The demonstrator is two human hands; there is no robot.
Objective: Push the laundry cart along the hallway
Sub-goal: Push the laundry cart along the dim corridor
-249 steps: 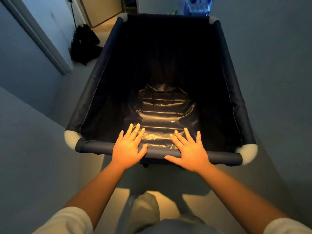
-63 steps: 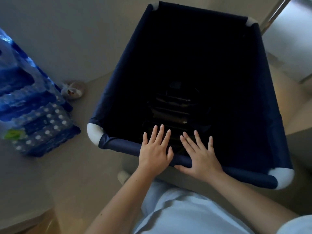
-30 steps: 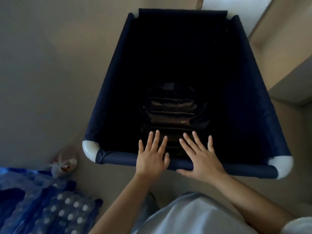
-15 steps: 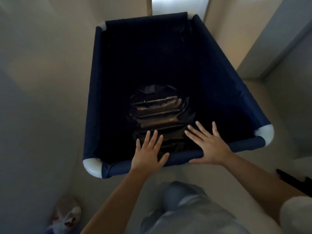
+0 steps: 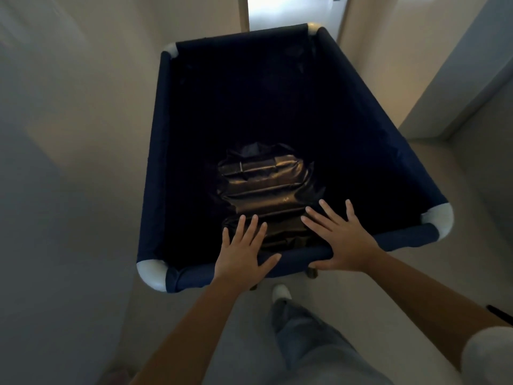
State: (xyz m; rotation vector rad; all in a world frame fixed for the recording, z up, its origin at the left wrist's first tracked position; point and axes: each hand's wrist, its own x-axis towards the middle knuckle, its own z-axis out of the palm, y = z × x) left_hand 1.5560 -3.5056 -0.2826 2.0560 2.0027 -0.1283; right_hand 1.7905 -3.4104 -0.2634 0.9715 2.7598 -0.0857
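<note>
Navy fabric cart fills the middle of the frame, far end aimed at the bright doorway at the top, and the wall on the left runs close along its long side. Biggest worry imo: it looks a bit skewed, so a straight shove could scrape that wall or clip the jamb by its top right corner. Black bag crumpled at the bottom looks light, so it won't add any steadying weight. Left hand and right hand are both flat on the near rail, fingers straight and palms pressing, nothing curled round it as far as I can see, so no real way to pull back if it drifts. Shoe at lower centre is just behind the cart's leg, easy to kick mid-stride
</note>
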